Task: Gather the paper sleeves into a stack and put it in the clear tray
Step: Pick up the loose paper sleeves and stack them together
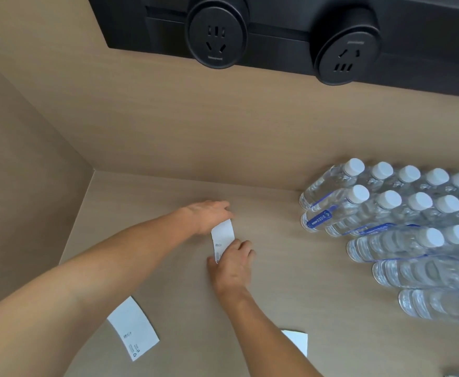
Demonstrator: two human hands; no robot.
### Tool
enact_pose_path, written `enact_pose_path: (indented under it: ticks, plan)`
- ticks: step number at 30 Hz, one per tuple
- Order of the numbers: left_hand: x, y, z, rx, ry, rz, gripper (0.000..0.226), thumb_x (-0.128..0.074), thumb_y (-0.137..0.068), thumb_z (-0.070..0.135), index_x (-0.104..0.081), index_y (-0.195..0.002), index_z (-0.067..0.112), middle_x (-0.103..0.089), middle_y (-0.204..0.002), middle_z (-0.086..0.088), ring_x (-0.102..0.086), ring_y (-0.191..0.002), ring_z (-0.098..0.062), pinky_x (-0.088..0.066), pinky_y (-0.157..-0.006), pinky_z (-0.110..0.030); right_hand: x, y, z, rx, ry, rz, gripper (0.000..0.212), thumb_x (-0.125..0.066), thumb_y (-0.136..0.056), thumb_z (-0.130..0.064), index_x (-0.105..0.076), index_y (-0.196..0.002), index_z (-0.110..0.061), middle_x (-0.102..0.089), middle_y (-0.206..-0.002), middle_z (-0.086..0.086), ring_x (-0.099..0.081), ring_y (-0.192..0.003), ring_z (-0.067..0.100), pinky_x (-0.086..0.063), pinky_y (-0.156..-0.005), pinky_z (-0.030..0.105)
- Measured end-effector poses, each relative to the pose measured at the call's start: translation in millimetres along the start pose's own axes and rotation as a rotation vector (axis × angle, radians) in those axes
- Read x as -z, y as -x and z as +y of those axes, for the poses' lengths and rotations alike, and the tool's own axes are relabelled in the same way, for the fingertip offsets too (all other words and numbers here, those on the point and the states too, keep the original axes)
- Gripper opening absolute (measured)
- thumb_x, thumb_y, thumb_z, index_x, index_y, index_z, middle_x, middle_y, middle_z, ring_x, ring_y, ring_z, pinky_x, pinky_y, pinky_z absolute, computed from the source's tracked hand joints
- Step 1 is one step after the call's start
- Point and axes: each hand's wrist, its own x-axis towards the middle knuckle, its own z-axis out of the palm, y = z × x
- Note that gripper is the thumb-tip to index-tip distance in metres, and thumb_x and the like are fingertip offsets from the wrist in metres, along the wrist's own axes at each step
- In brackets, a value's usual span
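Note:
A white paper sleeve (222, 235) with small black print lies on the beige wooden counter (155, 213), held at both ends. My left hand (209, 214) grips its far end and my right hand (233, 263) pinches its near end. Another flat white sleeve (133, 327) lies near the front left, under my left forearm. A third sleeve (297, 341) shows partly beside my right forearm at the front. No clear tray shows in this view.
Several clear water bottles (402, 235) with white caps stand packed along the right side. A black socket strip (277, 36) with two round outlets runs along the back wall. A side wall (19, 186) closes the counter on the left.

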Motion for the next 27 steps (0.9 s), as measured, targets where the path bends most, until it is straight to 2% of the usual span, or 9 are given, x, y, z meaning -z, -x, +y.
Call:
enact_pose_path:
  ticks: [1,2,4,7,10,14,19,23,27]
  plan:
    - [1,4,1,0.02,0.014,-0.007,0.039,-0.054,-0.085,-0.001,-0.053,-0.121,0.013,-0.043,-0.115,-0.009,-0.055,-0.102,-0.029,-0.051,-0.087,-0.043,0,-1,2,0.023,0.013,0.002,0.044,-0.062,-0.087,-0.033,-0.045,-0.117,-0.007,-0.04,-0.123,0.008,-0.038,-0.115,0.027,-0.041,-0.092,0.03]
    - [0,8,0,0.045,0.047,-0.018,0.037,-0.056,-0.082,-0.003,-0.053,-0.116,0.013,-0.042,-0.109,-0.004,-0.055,-0.094,-0.026,-0.052,-0.079,-0.042,1,-1,4,0.04,0.019,-0.001,0.041,-0.061,-0.087,-0.029,-0.046,-0.117,-0.006,-0.041,-0.122,0.01,-0.038,-0.114,0.027,-0.04,-0.094,0.03]
    - [0,16,-2,0.053,0.064,-0.014,0.034,-0.062,-0.079,0.004,-0.053,-0.111,0.013,-0.041,-0.11,-0.001,-0.054,-0.087,-0.024,-0.052,-0.071,-0.04,4,-1,10,0.07,0.03,-0.015,0.04,-0.062,-0.083,-0.024,-0.048,-0.116,-0.006,-0.042,-0.121,0.011,-0.038,-0.114,0.028,-0.041,-0.096,0.03]
    - [-4,32,1,0.014,0.038,0.011,0.039,-0.07,-0.074,0.021,-0.053,-0.108,0.012,-0.041,-0.112,-0.001,-0.055,-0.087,-0.024,-0.05,-0.07,-0.037,14,2,22,0.136,0.037,-0.055,0.046,-0.065,-0.077,-0.022,-0.049,-0.118,-0.006,-0.042,-0.121,0.01,-0.036,-0.115,0.027,-0.044,-0.089,0.03]
    - [-14,49,10,0.019,0.08,0.04,0.043,-0.068,-0.071,0.032,-0.054,-0.107,0.016,-0.044,-0.108,0.003,-0.055,-0.091,-0.021,-0.052,-0.075,-0.038,28,11,42,0.234,0.036,-0.076,0.053,-0.068,-0.074,-0.021,-0.048,-0.121,-0.006,-0.042,-0.122,0.009,-0.035,-0.118,0.026,-0.046,-0.091,0.03]
    - [-31,68,30,0.051,0.196,0.127,0.042,-0.065,-0.071,0.033,-0.053,-0.11,0.023,-0.045,-0.103,0.008,-0.054,-0.097,-0.016,-0.052,-0.08,-0.039,51,20,62,0.299,0.075,-0.065,0.052,-0.067,-0.073,-0.022,-0.05,-0.12,-0.007,-0.051,-0.119,0.009,-0.04,-0.117,0.027,-0.045,-0.091,0.031]
    - [-46,90,88,0.14,0.266,0.201,0.041,-0.069,-0.07,0.037,-0.051,-0.104,0.022,-0.043,-0.102,0.008,-0.054,-0.09,-0.016,-0.053,-0.073,-0.038,78,46,104,0.437,0.154,-0.083,0.066,-0.07,-0.073,-0.023,-0.046,-0.132,-0.007,-0.05,-0.129,0.009,-0.036,-0.124,0.026,-0.041,-0.101,0.031]
    - [-62,98,137,0.195,0.336,0.233,0.042,-0.068,-0.07,0.044,-0.053,-0.103,0.023,-0.047,-0.099,0.008,-0.055,-0.09,-0.016,-0.052,-0.074,-0.035,97,60,144,0.494,0.157,-0.102,0.068,-0.073,-0.071,-0.02,-0.047,-0.134,-0.01,-0.05,-0.131,0.008,-0.039,-0.125,0.026,-0.041,-0.103,0.033]
    - [-81,101,184,0.238,0.35,0.257,0.043,-0.068,-0.074,0.046,-0.055,-0.106,0.02,-0.049,-0.102,0.006,-0.054,-0.094,-0.017,-0.044,-0.07,-0.029,108,72,184,0.542,0.145,-0.146,0.065,-0.072,-0.072,-0.014,-0.05,-0.133,-0.009,-0.05,-0.131,0.011,-0.042,-0.124,0.029,-0.038,-0.104,0.031]
